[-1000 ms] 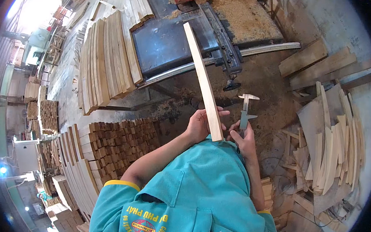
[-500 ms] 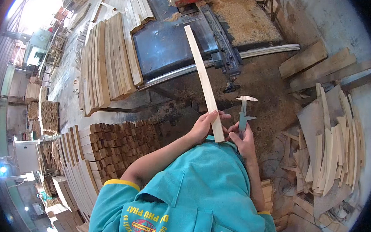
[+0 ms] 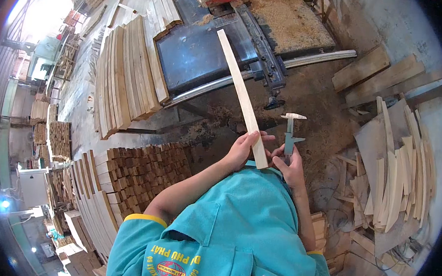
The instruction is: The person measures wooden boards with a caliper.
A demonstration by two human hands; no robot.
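Note:
A long, pale wooden strip [image 3: 240, 91] slants up and away from my body over the floor toward the machine. My left hand [image 3: 242, 148] grips it near its lower end, thumb on top and some fingertips showing past its right side. Just to the right, my right hand [image 3: 291, 165] is closed around the lower part of a caliper [image 3: 289, 137]. The caliper points away from me with its jaws apart, and nothing is visible between them. It is separate from the strip. Part of the right hand's grip is hidden behind its fingers.
Ahead stands a machine table [image 3: 195, 60] with a metal rail [image 3: 319, 58] along its edge. Boards [image 3: 128, 76] lie in a row at left, above stacked wood pieces [image 3: 148, 176]. Thin offcuts [image 3: 398, 174] lean at right, below thicker planks [image 3: 381, 79].
The view has shifted very slightly. Both hands keep the same hold on the wooden strip and the caliper.

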